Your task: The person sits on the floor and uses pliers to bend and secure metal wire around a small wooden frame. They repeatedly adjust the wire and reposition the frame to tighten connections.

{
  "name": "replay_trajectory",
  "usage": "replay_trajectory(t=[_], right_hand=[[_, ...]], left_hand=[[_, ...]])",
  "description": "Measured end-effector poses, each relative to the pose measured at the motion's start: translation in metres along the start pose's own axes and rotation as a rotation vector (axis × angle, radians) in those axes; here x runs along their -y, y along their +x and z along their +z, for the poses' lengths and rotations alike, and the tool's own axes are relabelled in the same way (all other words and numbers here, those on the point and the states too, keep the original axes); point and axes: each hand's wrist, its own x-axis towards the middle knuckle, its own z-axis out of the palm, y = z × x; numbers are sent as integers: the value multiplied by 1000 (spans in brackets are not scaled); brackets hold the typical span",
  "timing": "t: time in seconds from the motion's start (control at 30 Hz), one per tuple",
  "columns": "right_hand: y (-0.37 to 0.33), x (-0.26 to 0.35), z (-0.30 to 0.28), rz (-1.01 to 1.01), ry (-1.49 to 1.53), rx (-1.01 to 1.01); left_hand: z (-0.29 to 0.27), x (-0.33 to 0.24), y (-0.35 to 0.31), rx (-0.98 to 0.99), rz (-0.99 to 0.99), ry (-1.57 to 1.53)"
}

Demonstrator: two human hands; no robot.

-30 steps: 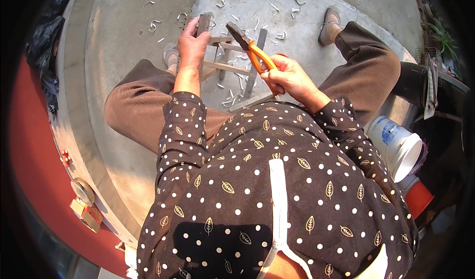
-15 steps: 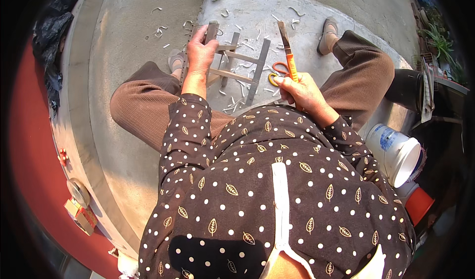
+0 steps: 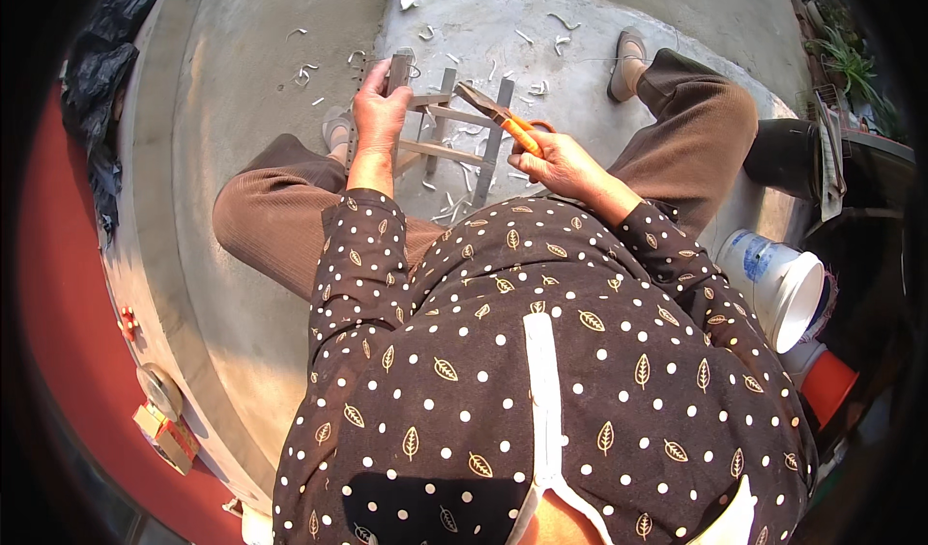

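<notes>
My left hand [image 3: 378, 115] is closed around the upper bar of a small stool frame [image 3: 494, 141] with grey legs and light crossbars, upright between my legs. A thin wire loop sticks out beside the fingers. In my right hand [image 3: 568, 166] are orange-handled pliers [image 3: 522, 137], their dark jaws pointing up and left over the frame's right-hand leg. Whether the jaws touch it, I cannot tell. A reddish handle loop [image 3: 543, 126] shows just behind the right hand; the rest of that tool is hidden.
White curled scraps [image 3: 563, 21] litter the concrete floor [image 3: 261, 52] around the frame. To my right stand a white bucket [image 3: 764, 279], a red container [image 3: 828, 387] and green plants [image 3: 849, 67]. Black plastic [image 3: 101, 71] lies far left, a small box [image 3: 166, 436] at lower left.
My right hand has tilted the pliers leftward, bringing their jaws from upright beside the frame to over its right-hand leg. The left hand keeps its hold on the bar.
</notes>
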Motion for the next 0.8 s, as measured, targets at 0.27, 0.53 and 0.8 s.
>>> replay_trajectory(t=[0.27,0.53,0.8], right_hand=[[15,13,17,-178,58,-7],[20,2,16,-109,63,-57],[28,-12,19,-97,-263,-107]], left_hand=[[12,-5,-17,13,25,153],[38,-25,-48,146,87,225],[39,-17,-43,181,33,127]])
